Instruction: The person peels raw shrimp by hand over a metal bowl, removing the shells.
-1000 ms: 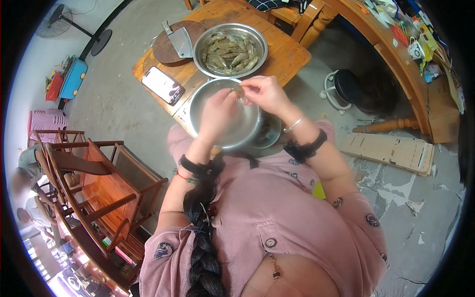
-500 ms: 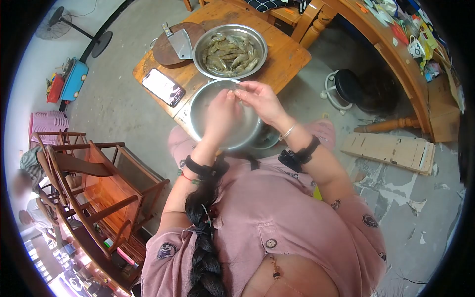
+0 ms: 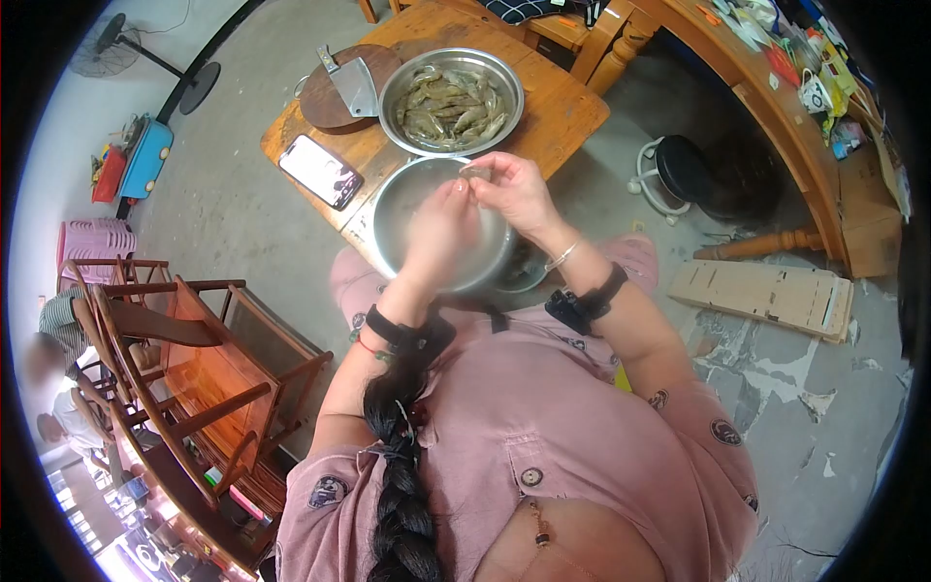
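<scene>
Over the near steel bowl (image 3: 383, 228) my two hands meet, fingertips close together. A small greyish shrimp (image 3: 475, 172) shows between the thumb and fingers of my right hand (image 3: 516, 199), which is closed on it. My left hand (image 3: 441, 228) is partly blurred; its fingers are pinched together against the shrimp's lower end. Just beyond, a second steel bowl (image 3: 518, 97) holds many whole grey-green shrimp (image 3: 451, 105). The inside of the near bowl is largely hidden by my hands.
The wooden table (image 3: 567, 112) also carries a lit phone (image 3: 320, 171), a round chopping board (image 3: 325, 107) and a cleaver (image 3: 357, 87). Another basin (image 3: 524, 274) sits low under the near bowl. A black stool (image 3: 681, 167) and flat cardboard (image 3: 761, 293) are at right.
Both hands shift slightly; my left fingertips move a little down and right. The shrimp shows more plainly in my right fingers. The bowls stay put.
</scene>
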Tool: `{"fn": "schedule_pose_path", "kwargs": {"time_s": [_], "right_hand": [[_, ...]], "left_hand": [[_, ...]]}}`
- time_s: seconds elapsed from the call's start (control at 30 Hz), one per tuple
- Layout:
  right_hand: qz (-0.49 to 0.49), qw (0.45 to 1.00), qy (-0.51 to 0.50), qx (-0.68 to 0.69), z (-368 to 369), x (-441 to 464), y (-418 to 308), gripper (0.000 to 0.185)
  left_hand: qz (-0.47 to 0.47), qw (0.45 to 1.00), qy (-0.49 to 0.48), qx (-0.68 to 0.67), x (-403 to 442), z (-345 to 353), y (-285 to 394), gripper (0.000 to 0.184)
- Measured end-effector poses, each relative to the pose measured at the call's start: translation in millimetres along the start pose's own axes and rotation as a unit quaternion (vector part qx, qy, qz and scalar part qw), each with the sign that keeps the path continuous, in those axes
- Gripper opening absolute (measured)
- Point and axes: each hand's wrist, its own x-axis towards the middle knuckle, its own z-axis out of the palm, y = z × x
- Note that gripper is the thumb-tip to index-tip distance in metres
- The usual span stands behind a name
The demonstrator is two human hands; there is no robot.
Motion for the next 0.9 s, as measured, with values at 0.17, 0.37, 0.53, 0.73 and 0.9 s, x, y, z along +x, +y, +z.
{"fn": "schedule_pose_path", "kwargs": {"time_s": [0.17,0.37,0.53,0.73,0.9], "right_hand": [[0.005,1.0,-0.021,-0.003,-2,0,2,0.022],[-0.038,0.999,-0.021,0.001,-7,4,7,0.015],[-0.059,0.997,-0.022,-0.046,-9,4,0,0.012],[-0.244,0.922,-0.018,-0.301,-8,7,-19,0.012],[-0.274,0.89,-0.049,-0.362,-4,6,-34,0.014]], "left_hand": [[-0.012,1.0,-0.024,-0.01,-4,1,3,0.027],[-0.091,0.987,-0.004,-0.135,-10,9,30,0.028],[-0.111,0.984,-0.005,-0.141,-12,11,37,0.027],[-0.159,0.966,-0.036,-0.2,-12,-1,44,0.026],[-0.216,0.931,-0.057,-0.287,-12,-11,50,0.027]]}}
